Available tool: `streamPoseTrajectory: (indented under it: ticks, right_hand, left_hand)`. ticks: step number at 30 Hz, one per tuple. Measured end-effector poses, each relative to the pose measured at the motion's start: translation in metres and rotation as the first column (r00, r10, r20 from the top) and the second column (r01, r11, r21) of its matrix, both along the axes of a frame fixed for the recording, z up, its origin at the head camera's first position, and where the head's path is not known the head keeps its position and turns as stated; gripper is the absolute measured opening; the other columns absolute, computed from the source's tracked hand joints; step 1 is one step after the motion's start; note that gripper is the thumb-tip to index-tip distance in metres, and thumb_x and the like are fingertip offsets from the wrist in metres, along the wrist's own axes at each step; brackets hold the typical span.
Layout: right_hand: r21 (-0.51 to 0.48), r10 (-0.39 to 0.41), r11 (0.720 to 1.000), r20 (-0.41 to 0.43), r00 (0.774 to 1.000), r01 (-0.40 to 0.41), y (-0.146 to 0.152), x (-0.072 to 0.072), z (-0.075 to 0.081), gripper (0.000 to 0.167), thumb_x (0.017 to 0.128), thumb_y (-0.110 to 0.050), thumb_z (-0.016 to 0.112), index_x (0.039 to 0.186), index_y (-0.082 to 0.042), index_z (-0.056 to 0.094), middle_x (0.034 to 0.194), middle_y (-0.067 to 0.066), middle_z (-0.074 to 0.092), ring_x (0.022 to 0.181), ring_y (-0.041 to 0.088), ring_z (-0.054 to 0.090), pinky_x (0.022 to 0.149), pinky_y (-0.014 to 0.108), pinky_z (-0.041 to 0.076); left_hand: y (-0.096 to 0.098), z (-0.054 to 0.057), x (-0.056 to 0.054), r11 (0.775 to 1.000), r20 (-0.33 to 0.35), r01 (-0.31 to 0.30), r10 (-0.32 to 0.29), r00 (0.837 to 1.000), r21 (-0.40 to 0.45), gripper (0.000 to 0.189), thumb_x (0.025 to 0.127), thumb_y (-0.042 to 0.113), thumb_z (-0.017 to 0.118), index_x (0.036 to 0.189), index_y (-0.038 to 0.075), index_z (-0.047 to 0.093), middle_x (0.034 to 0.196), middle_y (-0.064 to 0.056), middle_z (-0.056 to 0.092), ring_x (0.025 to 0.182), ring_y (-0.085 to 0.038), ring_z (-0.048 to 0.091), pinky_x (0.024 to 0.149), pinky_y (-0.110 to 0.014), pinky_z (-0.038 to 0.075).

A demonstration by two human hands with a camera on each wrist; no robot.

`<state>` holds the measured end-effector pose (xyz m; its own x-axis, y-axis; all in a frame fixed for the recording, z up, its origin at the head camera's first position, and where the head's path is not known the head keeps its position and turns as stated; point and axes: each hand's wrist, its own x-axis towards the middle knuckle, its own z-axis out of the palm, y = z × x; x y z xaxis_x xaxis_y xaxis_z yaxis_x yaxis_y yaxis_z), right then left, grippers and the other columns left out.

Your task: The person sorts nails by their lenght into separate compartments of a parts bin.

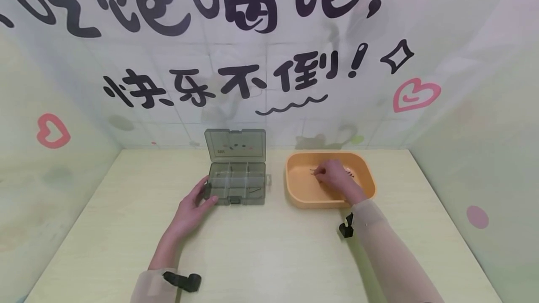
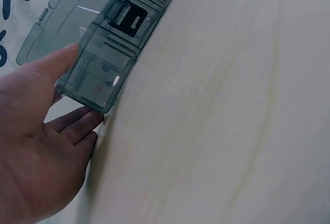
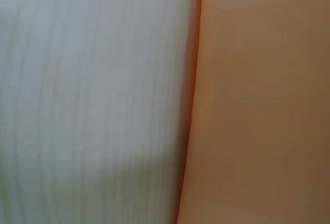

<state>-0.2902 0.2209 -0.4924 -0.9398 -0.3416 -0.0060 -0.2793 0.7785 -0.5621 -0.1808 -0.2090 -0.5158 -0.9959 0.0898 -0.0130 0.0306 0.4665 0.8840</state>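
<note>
On the pale table (image 1: 269, 251) we see an orange tray (image 1: 302, 192), and from this tray we count the other places. The right hand (image 1: 337, 176) is inside the tray, above its middle part. Its fingers are curled and narrow, with the thumb close to the forefinger. Just at their tips we notice thin pieces (image 1: 312, 171), but these are so small that we cannot tell if the fingers pinch one or only touch it. Some more dark pieces (image 1: 350, 173) lie in the right half of the tray, partly hidden behind the hand.

To the left of the tray, near it but apart, there is a grey see-through box (image 1: 250, 200). Its lid (image 1: 236, 148) stands raised at the back. Dividers part the box into small compartments; in the front compartment nearest to the tray lies one thin stick (image 1: 255, 191).

The left hand (image 1: 194, 210) is at the side of the box which is farther from the tray. Its thumb is on the front edge and its fingers go along the side, so they hold the box at this corner.

Both arms wear pale sleeves (image 1: 391, 242). Behind the tray, the wall (image 1: 353, 113) carries large black writing (image 1: 243, 87).
</note>
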Motion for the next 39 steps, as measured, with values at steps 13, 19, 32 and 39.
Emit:
streamPoseTrajectory:
  ticks: [13,19,32,39]
  right_hand:
    - [0.019,0.001,1.0,0.013,1.0,-0.002,-0.002,0.003,0.002,0.012,0.093,0.003,0.066,0.096,0.002,0.078,0.078,0.003,0.069,0.078,0.02,0.06,0.073,0.032,0.055]
    - [-0.057,0.0,0.998,0.023,1.0,0.001,-0.001,0.008,0.009,0.01,0.095,-0.002,0.07,0.1,0.002,0.077,0.086,0.007,0.073,0.082,0.02,0.064,0.078,0.037,0.059]
    - [-0.107,-0.003,0.994,-0.009,1.0,0.002,-0.002,0.014,0.015,0.011,0.097,-0.004,0.07,0.103,0.001,0.077,0.098,0.012,0.074,0.085,0.022,0.066,0.08,0.04,0.059]
    - [-0.131,0.001,0.991,-0.033,0.999,-0.005,-0.002,0.016,0.018,0.011,0.097,-0.002,0.069,0.103,0.003,0.077,0.099,0.013,0.074,0.083,0.022,0.065,0.076,0.039,0.058]
  left_hand:
    - [0.0,0.0,0.0,1.0,0.006,0.002,-0.002,1.0,-0.006,0.077,0.104,0.037,0.063,0.164,0.01,0.023,0.158,-0.034,0.032,0.145,-0.048,0.033,0.12,-0.055,0.03]
    - [-0.001,-0.002,0.0,1.0,0.007,-0.008,0.008,1.0,-0.012,0.078,0.103,0.038,0.063,0.164,0.011,0.023,0.158,-0.033,0.032,0.146,-0.047,0.033,0.12,-0.053,0.03]
    - [-0.001,-0.006,0.0,1.0,0.0,-0.006,0.006,1.0,0.01,0.078,0.103,0.038,0.064,0.164,0.012,0.024,0.158,-0.033,0.033,0.146,-0.047,0.033,0.12,-0.054,0.03]
    - [0.0,-0.005,-0.001,1.0,0.0,-0.002,0.002,1.0,0.017,0.079,0.103,0.038,0.064,0.164,0.011,0.023,0.159,-0.033,0.031,0.146,-0.046,0.032,0.12,-0.053,0.03]
